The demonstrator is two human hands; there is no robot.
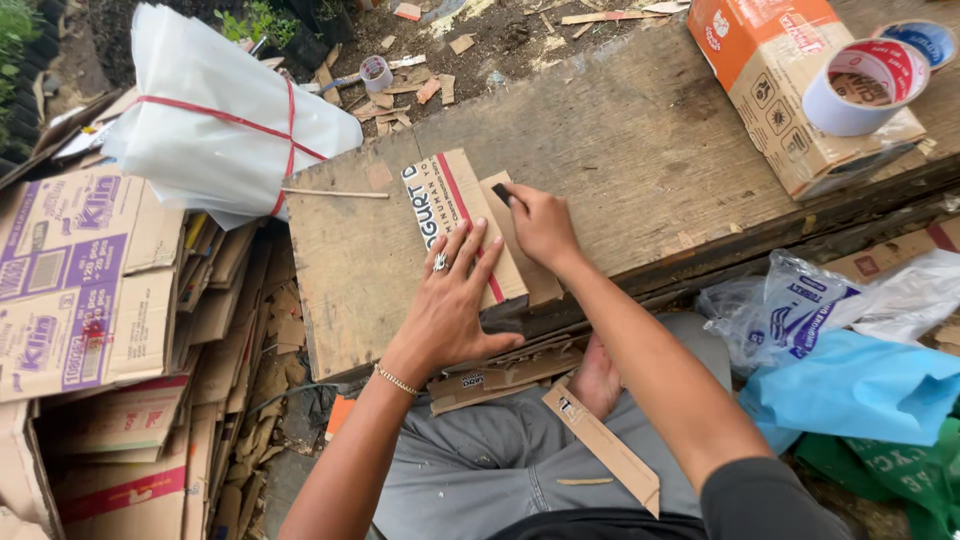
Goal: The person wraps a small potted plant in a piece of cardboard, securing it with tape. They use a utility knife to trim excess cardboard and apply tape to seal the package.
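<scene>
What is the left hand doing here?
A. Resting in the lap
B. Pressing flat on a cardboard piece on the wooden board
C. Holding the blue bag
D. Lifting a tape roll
B: the left hand lies spread, palm down, on the cardboard piece on the wooden board, while the right hand holds a small dark tool at its edge.

This is a makeshift outdoor workshop for cutting up cardboard, set on bare earth. A rough wooden board (650, 150) serves as the bench, with flattened boxes (90, 280) stacked beside it and scraps (400, 95) strewn over the dirt (500, 40). Tape rolls (860, 85), a tied bundle of plastic sheets (215, 115) and plants (265, 20) at the edge complete it.
</scene>
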